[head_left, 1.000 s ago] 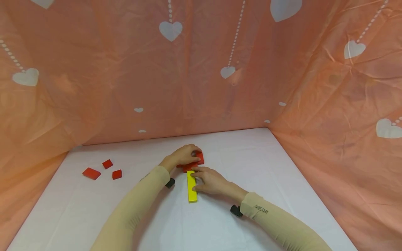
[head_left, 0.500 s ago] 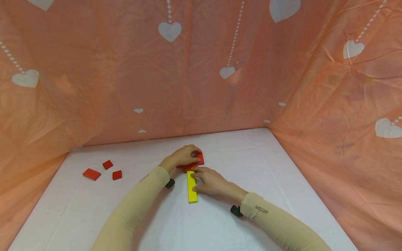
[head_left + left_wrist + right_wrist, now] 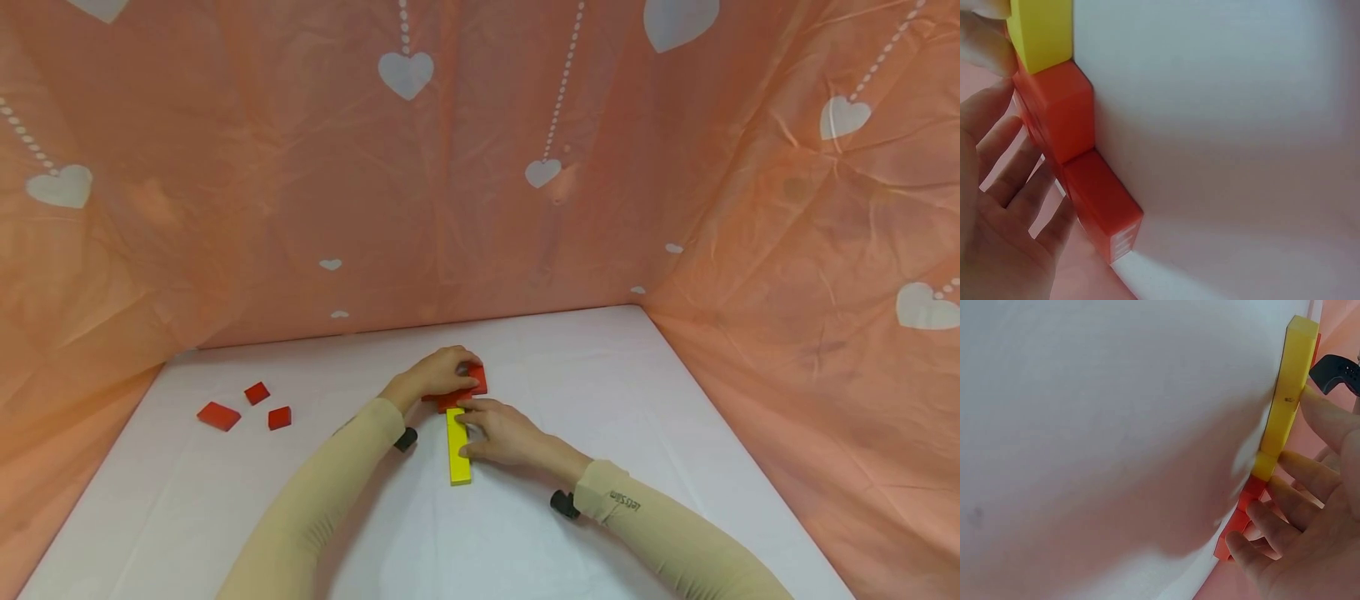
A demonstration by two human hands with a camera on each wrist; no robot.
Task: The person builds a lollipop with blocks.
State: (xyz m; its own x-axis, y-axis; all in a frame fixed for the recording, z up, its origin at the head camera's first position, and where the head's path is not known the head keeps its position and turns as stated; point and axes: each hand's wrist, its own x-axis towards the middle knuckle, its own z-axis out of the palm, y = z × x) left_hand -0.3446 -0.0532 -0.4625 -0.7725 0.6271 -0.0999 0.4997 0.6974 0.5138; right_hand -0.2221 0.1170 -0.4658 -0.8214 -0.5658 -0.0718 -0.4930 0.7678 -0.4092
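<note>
My left hand (image 3: 444, 372) lies over a group of red blocks (image 3: 454, 401) at mid-table, covering part of them. Its thumb and index finger touch a red block (image 3: 477, 377) on the group's right side. In the left wrist view, orange-red (image 3: 1066, 112) and dark red blocks (image 3: 1107, 194) meet at an angle beside loosely spread fingers. A long yellow block (image 3: 458, 450) extends from the red group toward me. My right hand (image 3: 506, 433) rests thumb and fingertips along its right side. In the right wrist view, other fingertips reach the red blocks (image 3: 1238, 522).
Three loose red pieces lie at the left: a flat slanted block (image 3: 218, 416), a small block (image 3: 257, 392) and another small block (image 3: 280, 417). A white cloth (image 3: 637, 533) covers the table. Pink curtains (image 3: 480, 208) with white hearts stand behind and at both sides.
</note>
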